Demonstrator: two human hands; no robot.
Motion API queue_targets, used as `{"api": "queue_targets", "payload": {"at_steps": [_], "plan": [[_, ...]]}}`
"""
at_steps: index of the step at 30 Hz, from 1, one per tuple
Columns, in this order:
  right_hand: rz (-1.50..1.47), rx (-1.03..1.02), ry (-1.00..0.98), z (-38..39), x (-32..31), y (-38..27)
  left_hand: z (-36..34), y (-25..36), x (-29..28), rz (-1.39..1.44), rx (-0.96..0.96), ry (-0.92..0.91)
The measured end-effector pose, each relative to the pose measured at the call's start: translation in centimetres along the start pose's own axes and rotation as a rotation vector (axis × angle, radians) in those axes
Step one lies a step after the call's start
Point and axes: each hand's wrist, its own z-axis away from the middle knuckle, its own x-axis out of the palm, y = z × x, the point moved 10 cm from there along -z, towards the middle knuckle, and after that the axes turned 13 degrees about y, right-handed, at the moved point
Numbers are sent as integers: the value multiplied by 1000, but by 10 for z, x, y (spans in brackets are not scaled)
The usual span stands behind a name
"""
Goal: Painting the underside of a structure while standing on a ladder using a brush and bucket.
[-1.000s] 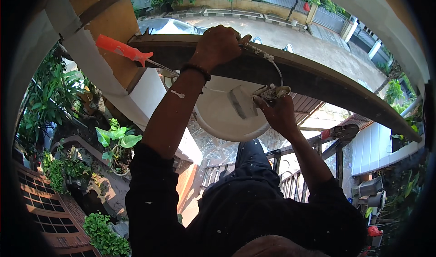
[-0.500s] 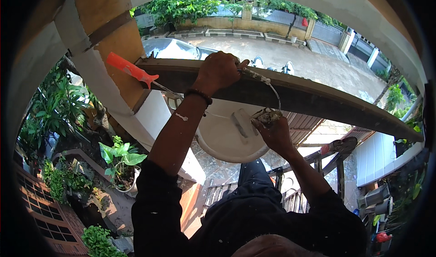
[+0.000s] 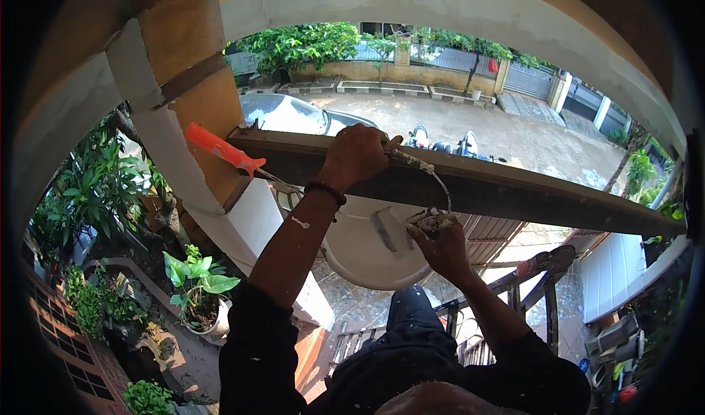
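Note:
My left hand (image 3: 355, 152) is closed round the paint-smeared handle (image 3: 411, 158) of a small roller frame, just over a long dark beam (image 3: 529, 198). From it a thin bent rod curves down to a crusty, paint-covered piece (image 3: 433, 220), which my right hand (image 3: 446, 246) grips below the beam. An orange roller handle (image 3: 220, 145) with a metal rod lies across the beam's left part. Behind and under my hands is a wide white bucket (image 3: 360, 261) with a grey patch inside, whose nature I cannot make out.
A painted pillar (image 3: 191, 151) rises at the left beside potted plants (image 3: 194, 290). A dark ladder-like metal frame (image 3: 547, 264) stands at lower right, near a white panel (image 3: 609, 283). Beyond the beam are a car (image 3: 283, 114), motorcycles (image 3: 466, 147) and a street (image 3: 529, 129).
The whole view has shifted, so the beam, bucket and both hands sit lower in the picture. Both hands keep their grip on the roller frame and paint-covered piece.

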Motion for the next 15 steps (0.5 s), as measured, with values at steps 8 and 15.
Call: {"api": "queue_targets", "payload": {"at_steps": [8,15], "plan": [[106,52,31,8,-14,33,-1,5,-4,45,9,35],[-760,721,329,26,-65,73,3,5,-2,47,11,60]]}}
